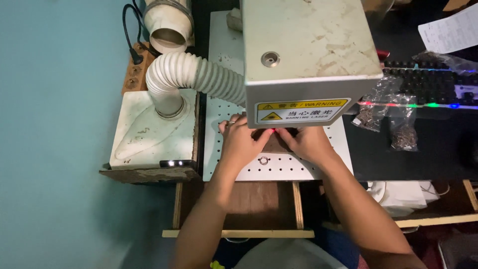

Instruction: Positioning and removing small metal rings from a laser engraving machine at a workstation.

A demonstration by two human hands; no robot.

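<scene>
My left hand [240, 142] and my right hand [306, 143] meet under the front edge of a big pale machine head [303, 50] with a yellow warning sticker. Both press on a small dark brown block [271, 142] lying on the white perforated work plate [294, 172]. A red light spot glows between my fingertips. The fingers are bent down around the block; a ring sits on a left finger. A small metal ring [263, 160] lies on the plate just in front of my hands.
A white ribbed extraction hose [199, 74] curves in from the left over a pale box [149, 132]. At the right stand a keyboard with coloured lights [428, 84], small clear bags of parts [403, 132] and a paper sheet [450, 30]. A wooden frame [239, 232] lies below.
</scene>
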